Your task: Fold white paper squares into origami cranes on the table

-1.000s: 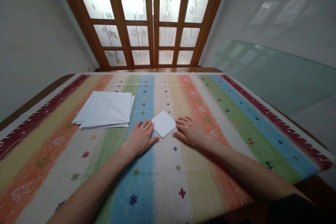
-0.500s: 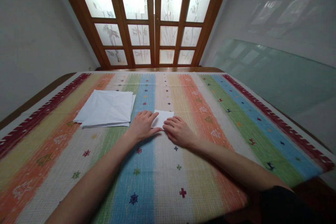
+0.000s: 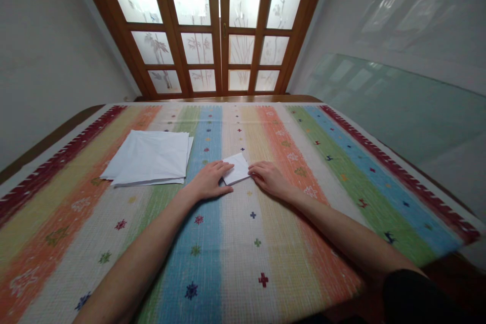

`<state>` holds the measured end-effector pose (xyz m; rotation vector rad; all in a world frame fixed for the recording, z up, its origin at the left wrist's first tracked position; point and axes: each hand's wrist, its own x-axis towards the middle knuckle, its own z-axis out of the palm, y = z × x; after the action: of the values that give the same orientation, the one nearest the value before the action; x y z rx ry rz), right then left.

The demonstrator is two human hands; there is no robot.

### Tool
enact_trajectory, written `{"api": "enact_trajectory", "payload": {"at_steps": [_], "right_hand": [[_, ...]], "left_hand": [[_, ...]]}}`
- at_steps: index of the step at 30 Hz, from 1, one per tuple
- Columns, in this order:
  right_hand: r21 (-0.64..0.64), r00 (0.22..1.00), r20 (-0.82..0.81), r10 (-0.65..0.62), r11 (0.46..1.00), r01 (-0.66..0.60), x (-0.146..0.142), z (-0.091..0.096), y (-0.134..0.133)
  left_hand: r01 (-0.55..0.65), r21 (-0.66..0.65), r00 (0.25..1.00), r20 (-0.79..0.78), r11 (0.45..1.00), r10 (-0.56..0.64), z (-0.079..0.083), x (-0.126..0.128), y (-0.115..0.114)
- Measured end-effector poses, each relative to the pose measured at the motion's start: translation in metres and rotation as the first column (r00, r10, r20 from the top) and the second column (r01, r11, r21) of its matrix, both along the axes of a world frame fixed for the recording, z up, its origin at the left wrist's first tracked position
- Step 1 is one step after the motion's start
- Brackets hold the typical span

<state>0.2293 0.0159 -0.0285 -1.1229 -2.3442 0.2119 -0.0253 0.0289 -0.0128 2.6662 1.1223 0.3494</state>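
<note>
A small folded piece of white paper lies near the middle of the desk, between the two hands. Its left side is partly hidden by fingers and its right corner by fingertips, so the folds there are hard to make out. The left hand rests with its fingers on the paper's left side and its thumb spread apart on the near side; its grip is loose and open. The right hand has its bent fingertips at the right corner; whether its grip pinches the paper cannot be told. The left forearm is cut off at the near edge of the view, and a dark sleeve hides the right elbow.

To the left and farther off, well apart from the folded piece, lies a stack of white paper sheets, not quite aligned; the number of sheets is unclear. Beneath everything is a striped tablecloth with small printed crosses, snowflakes and deer. Beyond the far edge stand wooden doors with patterned panes, their top cut off. A pale glass panel is at the right wall.
</note>
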Motion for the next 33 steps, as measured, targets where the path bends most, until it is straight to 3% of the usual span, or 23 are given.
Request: {"api": "enact_trajectory", "payload": {"at_steps": [5,10,17,21,28,30,33], "right_hand": [[-0.051,0.999,-0.046,-0.023,0.998,0.021,-0.001,0.004,0.000],[-0.096,0.997,-0.052,-0.049,0.994,0.044,-0.004,0.008,-0.001],[-0.079,0.994,-0.112,0.016,0.997,-0.025,0.000,0.004,0.005],[-0.027,0.996,-0.088,0.028,0.999,-0.030,-0.001,0.005,0.009],[0.192,0.993,-0.085,0.076,0.980,-0.058,-0.020,0.013,0.015],[0.215,0.989,-0.133,0.062,0.976,-0.032,-0.027,0.013,0.015],[0.201,0.964,-0.246,-0.103,0.967,0.154,-0.038,0.010,0.013]], "left_hand": [[0.024,0.048,0.999,0.037,0.999,-0.026,0.001,0.000,0.002],[-0.051,0.070,0.995,0.085,0.996,0.045,0.001,0.003,0.000],[-0.051,0.068,0.992,0.117,0.996,0.043,-0.003,0.001,-0.003],[-0.066,0.061,0.992,0.110,0.996,0.059,-0.006,0.002,-0.004],[-0.166,0.047,0.980,0.120,0.985,0.159,-0.010,0.004,-0.005],[-0.189,0.038,0.977,0.113,0.981,0.183,-0.008,0.006,-0.006],[-0.217,0.048,0.973,0.097,0.975,0.211,-0.006,0.008,-0.008]]}}
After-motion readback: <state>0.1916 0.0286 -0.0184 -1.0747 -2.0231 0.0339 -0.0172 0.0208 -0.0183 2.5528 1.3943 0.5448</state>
